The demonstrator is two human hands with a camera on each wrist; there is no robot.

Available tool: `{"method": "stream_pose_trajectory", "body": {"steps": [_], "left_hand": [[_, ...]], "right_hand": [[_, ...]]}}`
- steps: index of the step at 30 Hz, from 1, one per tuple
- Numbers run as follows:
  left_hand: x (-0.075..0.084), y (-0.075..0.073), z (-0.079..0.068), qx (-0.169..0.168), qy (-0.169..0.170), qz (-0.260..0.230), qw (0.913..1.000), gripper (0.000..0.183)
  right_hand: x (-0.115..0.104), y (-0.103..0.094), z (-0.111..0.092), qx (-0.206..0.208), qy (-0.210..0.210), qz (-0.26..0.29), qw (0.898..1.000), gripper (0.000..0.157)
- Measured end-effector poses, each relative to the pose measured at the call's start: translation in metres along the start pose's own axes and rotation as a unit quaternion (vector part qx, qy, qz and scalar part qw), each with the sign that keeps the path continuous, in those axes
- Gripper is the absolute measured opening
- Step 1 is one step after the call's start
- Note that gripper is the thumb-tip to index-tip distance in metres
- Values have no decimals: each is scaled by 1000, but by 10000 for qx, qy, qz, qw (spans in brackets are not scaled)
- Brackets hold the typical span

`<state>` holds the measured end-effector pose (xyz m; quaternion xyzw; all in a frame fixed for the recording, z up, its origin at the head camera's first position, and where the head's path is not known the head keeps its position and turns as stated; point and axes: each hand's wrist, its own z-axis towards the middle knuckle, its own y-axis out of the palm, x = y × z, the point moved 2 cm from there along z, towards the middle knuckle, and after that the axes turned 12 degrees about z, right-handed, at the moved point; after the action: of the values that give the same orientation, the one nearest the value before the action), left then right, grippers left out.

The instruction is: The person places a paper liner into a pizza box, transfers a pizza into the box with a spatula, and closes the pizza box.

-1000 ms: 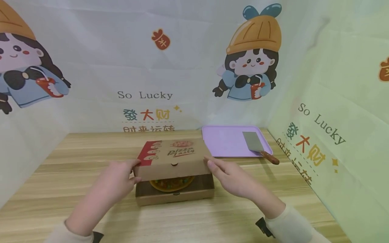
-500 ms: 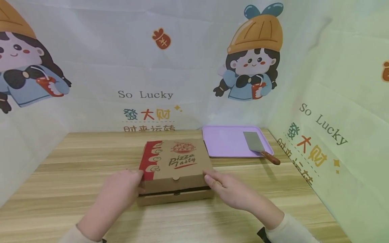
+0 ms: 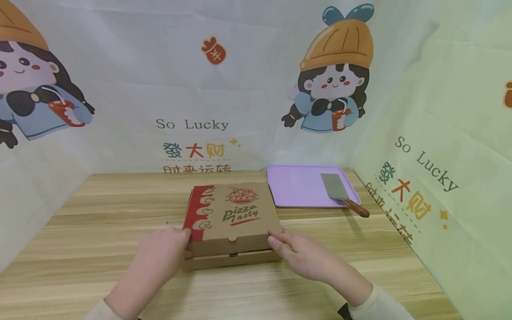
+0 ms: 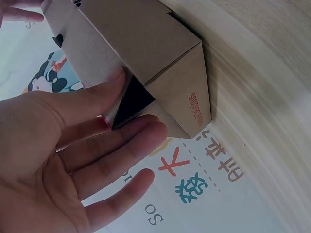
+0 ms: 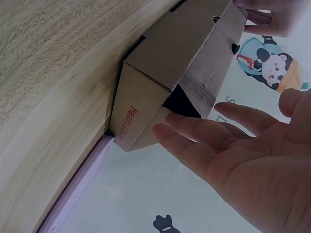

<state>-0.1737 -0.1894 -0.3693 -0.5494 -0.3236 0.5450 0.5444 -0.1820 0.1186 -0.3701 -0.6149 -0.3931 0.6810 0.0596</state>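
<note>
A cardboard pizza box (image 3: 236,204) stands on the wooden table, its printed lid nearly down over the base, with a narrow gap along the front. My left hand (image 3: 164,249) holds the lid's front left corner. In the left wrist view its thumb lies on the front flap and its fingers are at the side, beside a dark corner opening. My right hand (image 3: 308,255) holds the lid's front right corner. The right wrist view shows fingertips (image 5: 167,128) against the lid's side, near a similar opening. What is inside the box is hidden.
Behind the box to the right lies a purple tray (image 3: 296,186). A wooden-handled spatula (image 3: 336,186) rests on it, handle (image 3: 357,208) over the edge. Printed cloth (image 3: 256,89) walls the table at the back and sides.
Both hands have brought the lid's front edge down from its raised position. The pizza that showed inside the box is now covered.
</note>
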Motion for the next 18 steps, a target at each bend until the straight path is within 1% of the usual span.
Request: {"method": "stream_pose_trajectory", "body": {"steps": [4,8,11,15,18], "left_hand": [[0,0,-1,34,13,16,10000,32],[1,-2,-2,-145,-51,-148,9998,34],[2,-3,-4,-321,-151,-412,9985,38],[5,-5,-9,-411,-298,-633,9967,49],[8,-7,-12,-378,-407,-611,9966,61]], "right_hand": [[0,1,0,28,23,4,10000,64],[1,3,1,149,45,-25,9999,67],[2,4,0,258,85,-17,9996,68],[2,5,-1,358,131,76,9992,69],[1,7,-1,412,170,89,9990,69]]}}
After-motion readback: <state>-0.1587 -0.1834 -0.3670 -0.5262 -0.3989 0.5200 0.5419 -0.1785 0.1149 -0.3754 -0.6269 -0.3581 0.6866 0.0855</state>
